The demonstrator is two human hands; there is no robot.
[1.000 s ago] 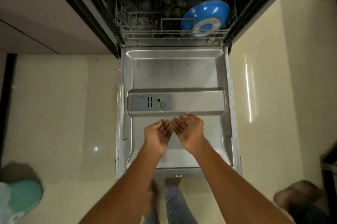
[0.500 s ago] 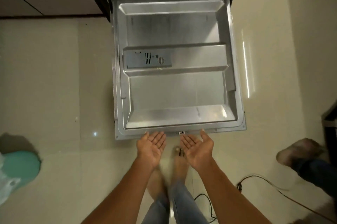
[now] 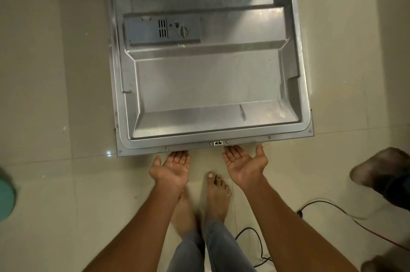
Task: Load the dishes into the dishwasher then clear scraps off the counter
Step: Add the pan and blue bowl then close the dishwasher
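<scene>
Both hands have slid from beside the dishwasher door's [image 3: 206, 85] front edge to under it.
Left hand [image 3: 172, 167] and right hand [image 3: 244, 164] lie palm-up, fingers straight, fingertips tucked beneath the rim directly ahead; bare tiled floor [image 3: 55, 94] flanks them.

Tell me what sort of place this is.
Most likely a home kitchen. An open dishwasher door with its detergent dispenser lies flat over a tiled floor, and both palm-up hands, left hand and right hand, reach under its edge.
</scene>
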